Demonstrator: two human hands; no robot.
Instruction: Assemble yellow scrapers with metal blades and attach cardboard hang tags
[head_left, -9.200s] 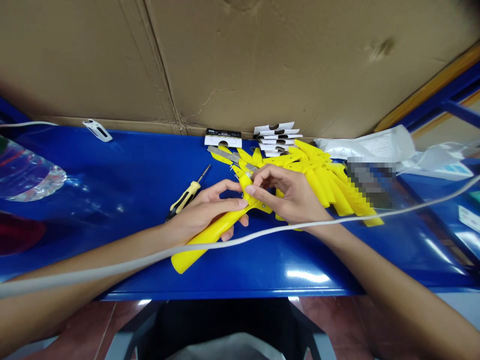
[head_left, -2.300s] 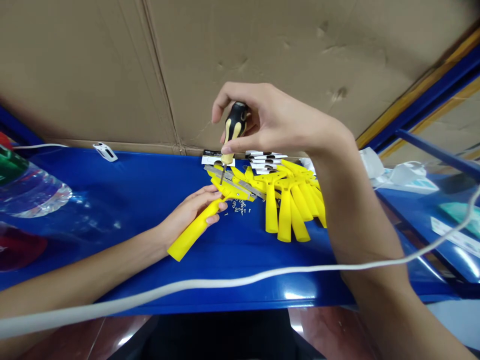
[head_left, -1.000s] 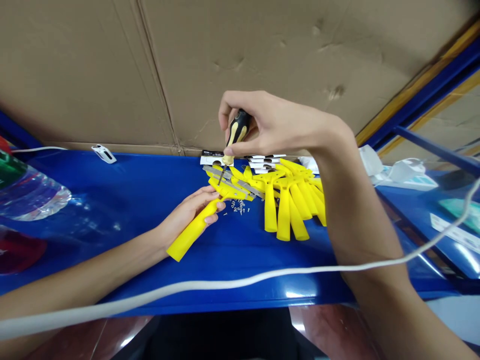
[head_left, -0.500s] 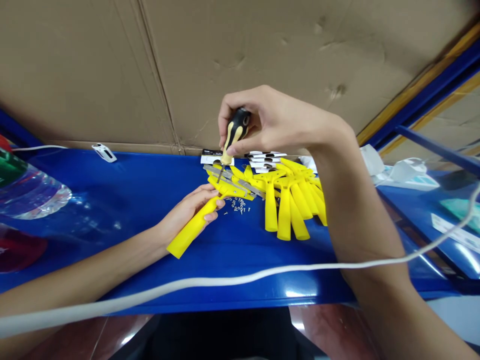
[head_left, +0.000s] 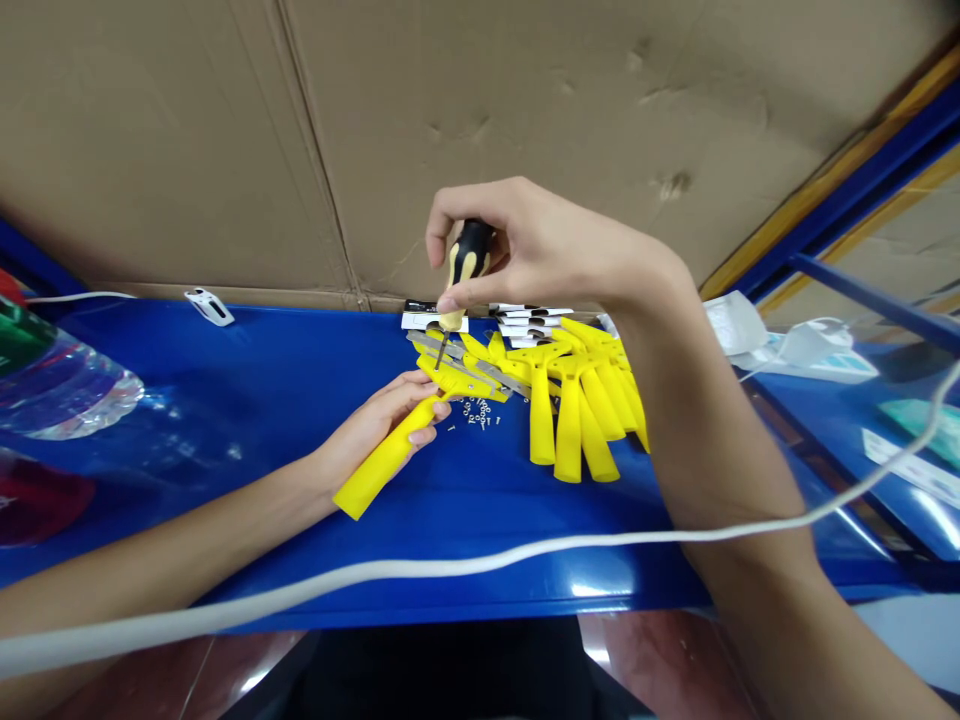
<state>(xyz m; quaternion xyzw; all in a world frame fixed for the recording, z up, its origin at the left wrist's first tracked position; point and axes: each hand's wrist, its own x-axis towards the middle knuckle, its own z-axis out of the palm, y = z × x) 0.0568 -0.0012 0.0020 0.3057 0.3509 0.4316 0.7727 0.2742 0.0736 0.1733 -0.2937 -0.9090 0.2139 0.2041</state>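
My left hand [head_left: 396,408] is closed around a yellow plastic scraper [head_left: 386,456], near its head, with the handle pointing toward me and to the left. A screwdriver [head_left: 468,262] with a black and cream handle stands nearly upright in my right hand [head_left: 499,240], gripped by the thumb and fingers. Its tip meets the scraper's head at the left end. Small screws [head_left: 480,410] lie scattered on the blue table just right of my left hand. Behind the held scraper are other yellow parts and metal blades [head_left: 516,382], partly overlapped.
Several yellow scraper pieces [head_left: 568,430] are piled to the right. White and black packets [head_left: 531,322] lie at the back by the cardboard wall [head_left: 390,120]. A plastic bottle [head_left: 71,385] is at left. A white cable [head_left: 465,562] crosses the view in front of the blue table [head_left: 285,360].
My right hand has shifted slightly left, its fingers changing position around the screwdriver handle, which stands a little more upright. The left hand and scraper stay nearly still.
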